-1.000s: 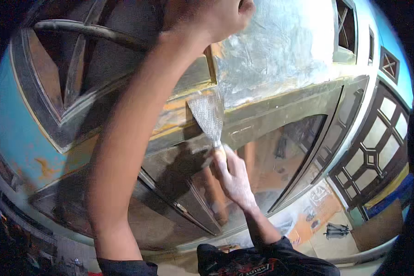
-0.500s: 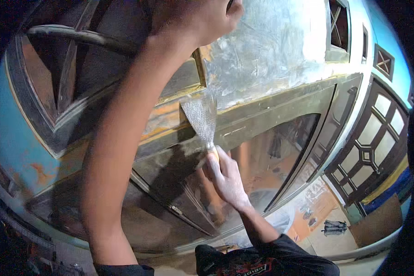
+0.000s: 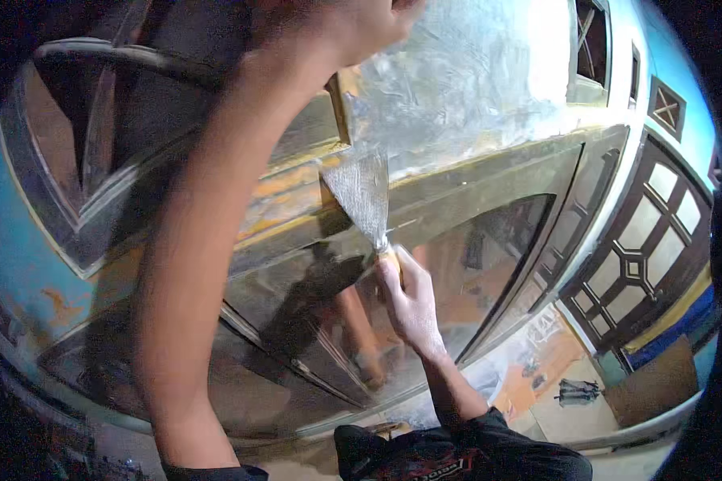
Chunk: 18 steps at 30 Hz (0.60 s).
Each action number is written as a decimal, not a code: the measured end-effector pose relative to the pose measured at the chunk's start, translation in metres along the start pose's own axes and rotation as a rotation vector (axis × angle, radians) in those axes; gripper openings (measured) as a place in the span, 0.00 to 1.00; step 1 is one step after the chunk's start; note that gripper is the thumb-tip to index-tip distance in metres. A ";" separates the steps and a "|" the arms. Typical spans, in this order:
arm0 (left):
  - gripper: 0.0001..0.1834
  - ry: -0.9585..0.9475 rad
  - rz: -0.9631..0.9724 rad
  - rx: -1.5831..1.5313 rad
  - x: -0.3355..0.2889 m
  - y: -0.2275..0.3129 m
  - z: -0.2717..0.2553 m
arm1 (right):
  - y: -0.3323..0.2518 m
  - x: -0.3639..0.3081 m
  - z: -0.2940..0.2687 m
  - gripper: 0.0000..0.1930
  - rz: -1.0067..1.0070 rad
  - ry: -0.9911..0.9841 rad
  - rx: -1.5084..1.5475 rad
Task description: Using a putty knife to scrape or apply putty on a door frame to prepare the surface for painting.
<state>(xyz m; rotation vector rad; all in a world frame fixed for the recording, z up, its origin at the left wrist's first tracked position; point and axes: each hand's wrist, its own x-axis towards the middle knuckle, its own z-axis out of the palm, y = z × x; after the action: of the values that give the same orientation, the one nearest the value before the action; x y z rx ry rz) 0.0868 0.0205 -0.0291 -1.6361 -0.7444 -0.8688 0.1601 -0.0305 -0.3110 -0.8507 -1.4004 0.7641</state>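
My right hand point(image 3: 413, 301) grips the handle of a putty knife, its wide metal blade point(image 3: 365, 188) pointing up. The blade lies over the seam between the wooden door frame point(image 3: 473, 190) and the patchy grey-white wall point(image 3: 457, 96); I cannot tell whether its edge touches. My left arm reaches up across the view, and my left hand point(image 3: 353, 28) is raised at the top edge. Its visible fingers look curled, but the picture's edge cuts off most of them and whatever they hold. Orange and yellowish patches point(image 3: 285, 188) show on the ledge left of the blade.
Glass panels point(image 3: 489, 264) sit below the frame and reflect the room. A window frame with dark bars point(image 3: 104, 136) is at the left. At the right stand a dark panelled door point(image 3: 634, 264) and a brown board point(image 3: 654, 385). A dark crumpled item point(image 3: 578, 392) lies on the floor.
My right hand and the putty knife have shifted slightly to the right relative to the wall. The view has tilted a little; my left hand remains raised.
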 end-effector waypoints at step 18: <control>0.28 0.078 0.047 -0.005 -0.004 -0.003 0.011 | 0.011 0.004 -0.032 0.15 0.124 0.044 0.257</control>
<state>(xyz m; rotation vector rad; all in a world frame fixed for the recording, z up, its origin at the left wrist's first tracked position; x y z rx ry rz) 0.0841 0.0315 -0.0321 -1.6082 -0.6480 -0.8960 0.1923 -0.0231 -0.3183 -0.7525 -1.1885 0.9909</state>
